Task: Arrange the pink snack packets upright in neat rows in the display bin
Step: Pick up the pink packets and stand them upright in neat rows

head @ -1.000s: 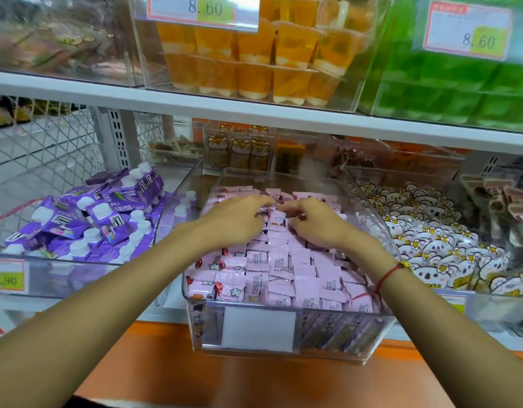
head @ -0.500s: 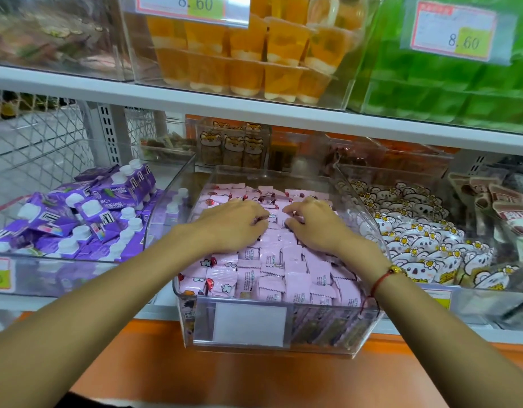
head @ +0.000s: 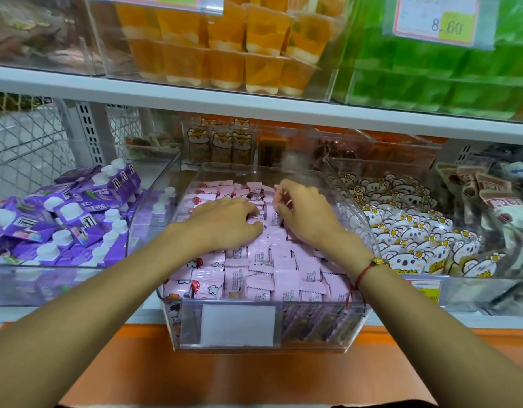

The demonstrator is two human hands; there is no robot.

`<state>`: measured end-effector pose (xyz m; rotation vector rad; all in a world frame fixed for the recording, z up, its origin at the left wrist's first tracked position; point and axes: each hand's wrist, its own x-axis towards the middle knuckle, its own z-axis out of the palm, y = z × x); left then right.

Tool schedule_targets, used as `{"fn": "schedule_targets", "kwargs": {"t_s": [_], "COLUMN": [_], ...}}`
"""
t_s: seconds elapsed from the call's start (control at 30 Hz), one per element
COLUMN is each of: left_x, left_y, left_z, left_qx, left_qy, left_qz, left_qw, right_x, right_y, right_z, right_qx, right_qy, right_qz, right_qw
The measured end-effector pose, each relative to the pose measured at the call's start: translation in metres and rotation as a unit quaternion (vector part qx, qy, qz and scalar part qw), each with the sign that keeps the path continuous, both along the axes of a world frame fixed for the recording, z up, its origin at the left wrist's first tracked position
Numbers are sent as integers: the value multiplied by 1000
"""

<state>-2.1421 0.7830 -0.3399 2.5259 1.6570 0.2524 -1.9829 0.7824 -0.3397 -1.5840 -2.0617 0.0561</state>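
Lifting away from its partner now, the right hand (head: 306, 214) rises toward the back of the bin, where half a second ago both hands sat level and knuckle to knuckle over the middle rows. Its fingertips pinch the top edge of a single pink packet (head: 272, 215), standing it up on end. The left hand (head: 225, 223) has barely shifted: fingers curled down onto the packets beside that one, pressing the row in place, though whether it actually grips any I cannot tell. My read: the front rows are settled and the work is moving back, packet by packet, to the looser ones at the rear.

Sweeping across the lower shelf, far left sits a clear bin (head: 77, 290) heaped with purple pouches (head: 86, 201) with white caps, lying every which way. Centre is the display bin (head: 322, 319), clear plastic with a blank white label on its front wall. Inside, pink snack packets (head: 272, 278) stand upright in fairly tidy rows toward the front; at the back, past the hands, they lie flatter and jumbled. To the right comes a bin of white bear-shaped packs (head: 401, 231) with yellow flowers, then brown and white packs (head: 490, 195) at the far edge.

Up top, orange jelly cups (head: 225, 54) fill one clear box and green packs (head: 431, 78) the next.
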Motion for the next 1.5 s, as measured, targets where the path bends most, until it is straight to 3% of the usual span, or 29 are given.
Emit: {"fn": "schedule_targets", "kwargs": {"t_s": [0.1,0.27,0.37,0.47,0.6,0.8,0.93,1.03,1.17,1.3,1.5], "left_x": [1,1,0,0,5,12,8,5,6,7,9], "left_y": [3,4,0,-8,-18,-25,-22,-20,-17,-18,-21], "left_z": [-1,-2,-2,-1,3,-4,-1,1,8,16,18], "left_qx": [2,4,-13,56,78,127,132,124,-44,-158,-129], "left_qy": [7,11,-53,-152,-305,-360,-387,-393,-505,-538,-503], "left_qz": [5,9,14,27,-15,-63,-84,-77,-5,33,48], "left_qw": [1000,1000,998,986,949,922,909,908,862,828,853], "right_x": [-2,-11,-11,-6,-1,-2,-5,-2,-1,-8,-8], "right_y": [-2,-7,-19,-27,-31,-35,-37,-37,-39,-40,-41], "right_z": [3,19,20,20,18,26,31,33,38,31,27], "right_qx": [12,48,133,155,137,85,5,-49,-140,-171,-110], "right_qy": [51,267,304,350,409,505,626,663,627,557,576], "right_qz": [5,-17,-19,-28,-50,-62,-52,-47,-18,7,27], "right_qw": [999,962,943,923,901,857,778,745,766,812,810]}}
